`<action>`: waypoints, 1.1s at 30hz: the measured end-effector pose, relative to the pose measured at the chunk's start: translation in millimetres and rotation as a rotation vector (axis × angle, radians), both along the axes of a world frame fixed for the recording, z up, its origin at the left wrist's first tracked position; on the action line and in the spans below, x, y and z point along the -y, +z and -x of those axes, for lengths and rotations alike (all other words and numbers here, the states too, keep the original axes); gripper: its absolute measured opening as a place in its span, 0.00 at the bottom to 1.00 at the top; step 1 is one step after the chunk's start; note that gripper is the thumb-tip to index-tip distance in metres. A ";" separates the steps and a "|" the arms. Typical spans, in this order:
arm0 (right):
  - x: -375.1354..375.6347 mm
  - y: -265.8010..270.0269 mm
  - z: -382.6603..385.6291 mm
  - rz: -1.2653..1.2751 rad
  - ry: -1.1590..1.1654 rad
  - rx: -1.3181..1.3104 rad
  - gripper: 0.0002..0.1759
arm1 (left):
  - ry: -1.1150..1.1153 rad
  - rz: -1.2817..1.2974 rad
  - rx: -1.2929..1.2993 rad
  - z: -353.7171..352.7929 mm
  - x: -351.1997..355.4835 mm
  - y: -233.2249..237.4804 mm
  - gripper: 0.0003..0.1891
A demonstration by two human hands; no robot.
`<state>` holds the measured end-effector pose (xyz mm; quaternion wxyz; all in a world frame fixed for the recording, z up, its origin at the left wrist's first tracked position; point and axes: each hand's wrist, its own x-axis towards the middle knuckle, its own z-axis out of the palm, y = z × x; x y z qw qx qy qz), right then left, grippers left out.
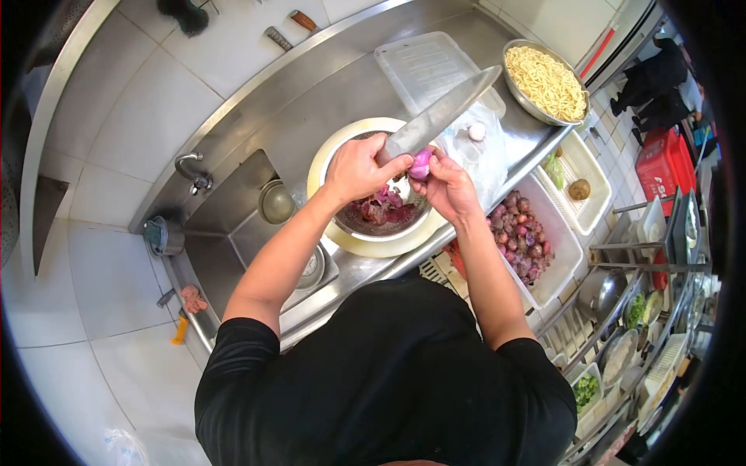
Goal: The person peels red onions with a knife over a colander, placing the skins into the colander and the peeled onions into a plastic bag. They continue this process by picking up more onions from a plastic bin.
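My left hand [353,167] grips the handle of a large cleaver [447,113], whose broad blade points up and to the right. The blade's heel rests against a small purple shallot [420,164], which my right hand [449,189] pinches between its fingertips. Both hands are over a metal bowl [381,217] holding purple skins and trimmings. The bowl stands on a round cream-coloured board [346,237] on the steel counter [326,101].
A white crate [561,276] of unpeeled shallots sits to the right, a basket [594,206] with a potato beyond it. A pan of noodles [546,81], a clear tray [423,66] and a plastic bag [482,159] lie behind. The sink [233,225] is left. Another person [657,85] stands far right.
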<state>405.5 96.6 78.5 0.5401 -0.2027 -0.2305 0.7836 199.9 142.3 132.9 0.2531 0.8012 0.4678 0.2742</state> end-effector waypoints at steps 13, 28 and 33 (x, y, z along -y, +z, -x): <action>-3.3 -11.2 -17.1 0.075 0.044 -0.246 0.25 | 0.180 0.265 0.055 46.5 -29.2 -22.8 0.25; 2.8 -11.7 6.7 0.074 0.214 -0.362 0.21 | -0.085 0.185 0.164 3.4 -7.2 -7.5 0.28; 1.8 -10.6 6.7 0.087 0.227 -0.378 0.20 | -0.128 0.195 0.204 3.5 -10.6 -11.8 0.28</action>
